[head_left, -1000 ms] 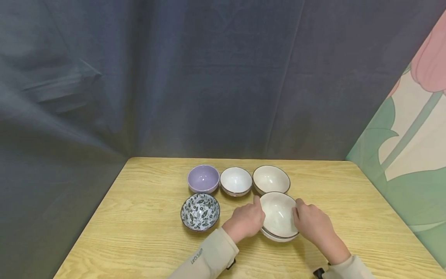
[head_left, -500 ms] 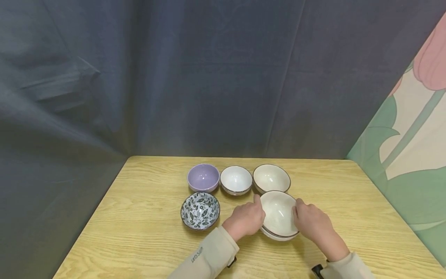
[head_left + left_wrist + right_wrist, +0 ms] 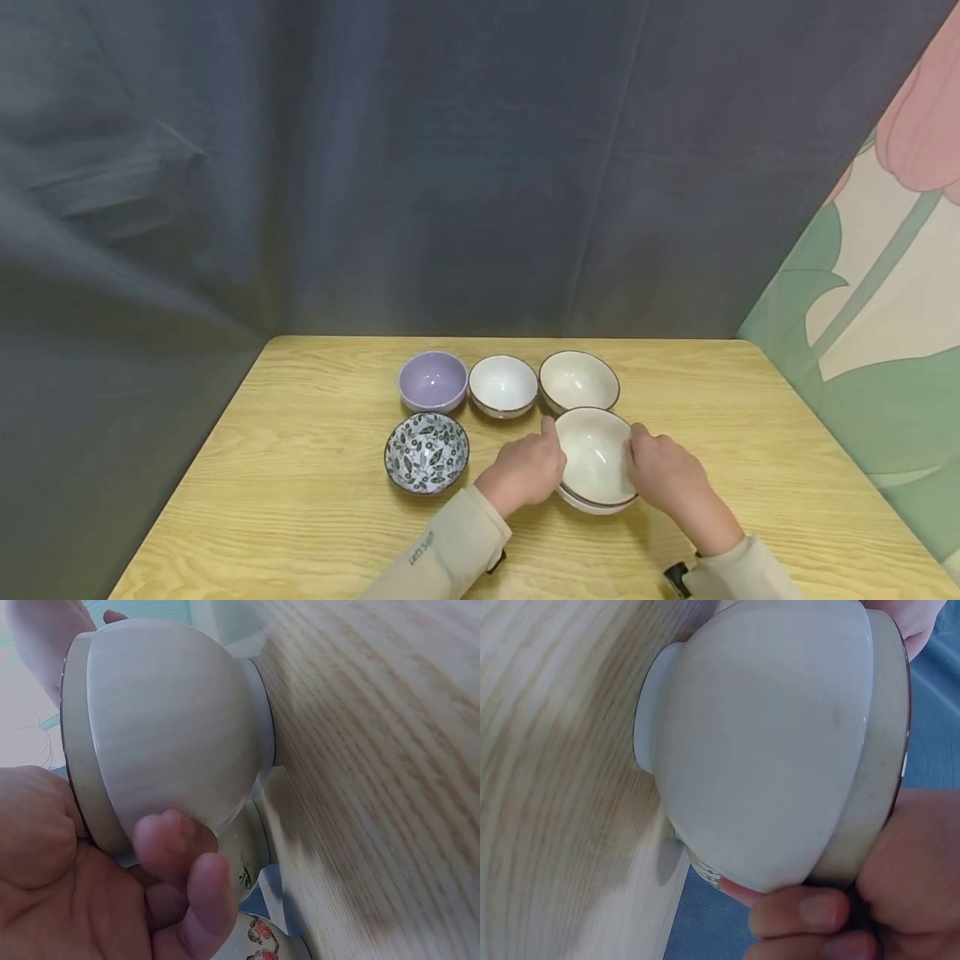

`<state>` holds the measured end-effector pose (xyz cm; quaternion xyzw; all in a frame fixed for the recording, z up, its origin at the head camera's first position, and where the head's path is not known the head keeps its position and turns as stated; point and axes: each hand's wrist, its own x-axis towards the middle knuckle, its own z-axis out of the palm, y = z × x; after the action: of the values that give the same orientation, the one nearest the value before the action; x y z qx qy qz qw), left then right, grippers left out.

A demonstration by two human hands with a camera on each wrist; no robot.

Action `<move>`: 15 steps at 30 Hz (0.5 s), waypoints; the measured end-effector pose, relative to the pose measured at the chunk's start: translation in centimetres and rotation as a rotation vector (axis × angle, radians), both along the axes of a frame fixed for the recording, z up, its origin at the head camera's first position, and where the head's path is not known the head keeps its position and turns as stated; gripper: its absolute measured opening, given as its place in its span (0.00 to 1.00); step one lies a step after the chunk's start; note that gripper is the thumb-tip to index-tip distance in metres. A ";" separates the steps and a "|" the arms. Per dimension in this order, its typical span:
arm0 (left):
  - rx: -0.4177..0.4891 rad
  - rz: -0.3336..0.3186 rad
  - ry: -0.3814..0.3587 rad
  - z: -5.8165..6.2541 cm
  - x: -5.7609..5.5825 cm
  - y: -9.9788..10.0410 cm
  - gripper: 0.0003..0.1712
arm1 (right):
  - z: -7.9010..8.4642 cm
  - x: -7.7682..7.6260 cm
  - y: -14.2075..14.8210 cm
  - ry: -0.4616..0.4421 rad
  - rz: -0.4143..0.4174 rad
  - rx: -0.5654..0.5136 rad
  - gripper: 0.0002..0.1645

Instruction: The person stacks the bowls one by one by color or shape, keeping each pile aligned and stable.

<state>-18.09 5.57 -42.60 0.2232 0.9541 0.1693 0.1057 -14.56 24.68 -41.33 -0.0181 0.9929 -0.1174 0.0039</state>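
Observation:
A cream bowl (image 3: 596, 457) with a dark rim sits nested inside a white bowl (image 3: 596, 506), of which only the lower edge shows in the head view. From the left, my left hand (image 3: 527, 468) grips the pair, thumb at the rim and curled fingers against the outer wall. My right hand (image 3: 670, 473) holds the opposite side the same way, its fingertips near the white bowl's upper edge in the right wrist view. Both wrist views show the white bowl's plain side (image 3: 165, 712) and its foot close to the wooden table (image 3: 547, 787).
Behind stand a purple bowl (image 3: 432, 381), a small white bowl (image 3: 503, 385) and another cream bowl (image 3: 578, 380) in a row. A leaf-patterned bowl (image 3: 426, 452) lies to the left of my hands. A dark curtain (image 3: 450, 167) hangs beyond the table's far edge.

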 end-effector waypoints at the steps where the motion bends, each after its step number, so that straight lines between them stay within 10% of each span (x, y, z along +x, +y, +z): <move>1: 0.002 -0.002 0.000 0.0 0.0 -0.1 0.22 | 0.0 0.0 0.0 0.000 -0.002 0.000 0.15; 15: 0.006 -0.019 0.062 0.6 -0.4 -0.4 0.17 | 0.0 0.0 0.2 -0.031 -0.006 -0.020 0.16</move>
<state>-18.45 5.14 -41.99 0.2375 0.9543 0.1642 0.0772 -14.59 24.90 -41.37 -0.0133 0.9916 -0.1276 0.0190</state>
